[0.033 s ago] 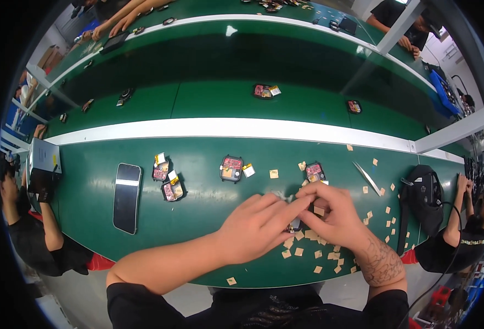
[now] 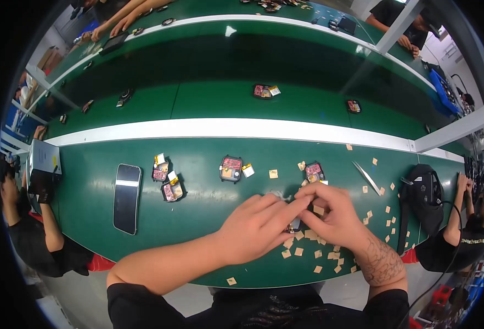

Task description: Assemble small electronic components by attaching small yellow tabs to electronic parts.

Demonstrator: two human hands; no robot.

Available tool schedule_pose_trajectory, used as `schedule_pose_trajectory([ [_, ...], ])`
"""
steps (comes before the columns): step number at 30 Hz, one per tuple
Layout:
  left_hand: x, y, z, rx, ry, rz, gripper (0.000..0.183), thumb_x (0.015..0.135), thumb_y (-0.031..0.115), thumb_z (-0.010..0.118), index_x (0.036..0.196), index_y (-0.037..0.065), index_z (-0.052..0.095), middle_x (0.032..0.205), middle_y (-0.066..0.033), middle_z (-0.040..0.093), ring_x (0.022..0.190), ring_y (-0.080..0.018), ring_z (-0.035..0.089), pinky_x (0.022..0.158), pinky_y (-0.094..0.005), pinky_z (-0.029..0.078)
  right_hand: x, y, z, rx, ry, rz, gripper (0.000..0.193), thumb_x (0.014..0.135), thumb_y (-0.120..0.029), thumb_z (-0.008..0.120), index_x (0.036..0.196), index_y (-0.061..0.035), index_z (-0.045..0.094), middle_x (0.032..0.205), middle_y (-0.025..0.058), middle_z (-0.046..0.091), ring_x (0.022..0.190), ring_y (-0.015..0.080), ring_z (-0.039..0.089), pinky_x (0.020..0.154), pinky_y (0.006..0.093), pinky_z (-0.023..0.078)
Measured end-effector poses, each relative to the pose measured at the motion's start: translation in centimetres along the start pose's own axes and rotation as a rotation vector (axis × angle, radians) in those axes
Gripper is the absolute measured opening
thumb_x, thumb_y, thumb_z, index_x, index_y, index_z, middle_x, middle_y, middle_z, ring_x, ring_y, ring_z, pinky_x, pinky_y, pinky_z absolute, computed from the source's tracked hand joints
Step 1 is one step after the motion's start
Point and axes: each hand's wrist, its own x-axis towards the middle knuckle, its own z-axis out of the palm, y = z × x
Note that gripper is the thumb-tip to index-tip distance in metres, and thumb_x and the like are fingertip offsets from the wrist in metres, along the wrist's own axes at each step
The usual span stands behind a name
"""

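Note:
Over the green table, my left hand (image 2: 257, 226) is curled, its fingers wrapped round a small electronic device (image 2: 293, 225) that is mostly hidden, with only a dark and silvery bit showing. Its fingertips meet those of my right hand (image 2: 332, 214), which is closed in a pinch; what lies in that pinch is covered by the fingers. A tan square piece (image 2: 319, 210) shows between the right thumb and forefinger; I cannot tell whether it is held. Just beyond the right hand sits an open watch-like case (image 2: 314, 171) with a red circuit board.
Many tan squares (image 2: 318, 254) lie scattered around my right hand. Tweezers (image 2: 367, 178) and a black bag (image 2: 424, 192) are to the right. Leftward are more opened cases (image 2: 231, 168) and a phone (image 2: 127, 198). A white rail (image 2: 225, 127) crosses behind. Co-workers sit at both sides.

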Motion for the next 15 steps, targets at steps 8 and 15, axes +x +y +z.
schedule_pose_trajectory([
  [8, -0.1, -0.5, -0.1, 0.104, -0.101, -0.158, 0.074, 0.079, 0.021, 0.092, 0.142, 0.006, 0.057, 0.113, -0.0105, 0.065, 0.100, -0.0328, 0.061, 0.088, -0.0444, 0.047, 0.2, -0.9, -0.4, -0.039, -0.065, -0.045, 0.021, 0.094, 0.003, 0.072, 0.114, -0.0009, 0.069, 0.090, 0.0070, 0.067, 0.067, 0.0131, 0.057, 0.061, 0.0298, 0.045],
  [15, -0.1, -1.9, -1.1, 0.075, -0.168, -0.109, 0.058, 0.082, 0.024, 0.090, 0.133, 0.011, 0.064, 0.112, -0.0051, 0.062, 0.107, -0.0295, 0.059, 0.089, -0.0425, 0.046, 0.5, -0.6, -1.2, -0.090, -0.158, -0.027, 0.018, 0.094, -0.004, 0.077, 0.111, -0.0016, 0.070, 0.098, 0.0124, 0.073, 0.084, 0.0279, 0.074, 0.074, 0.0363, 0.058],
])
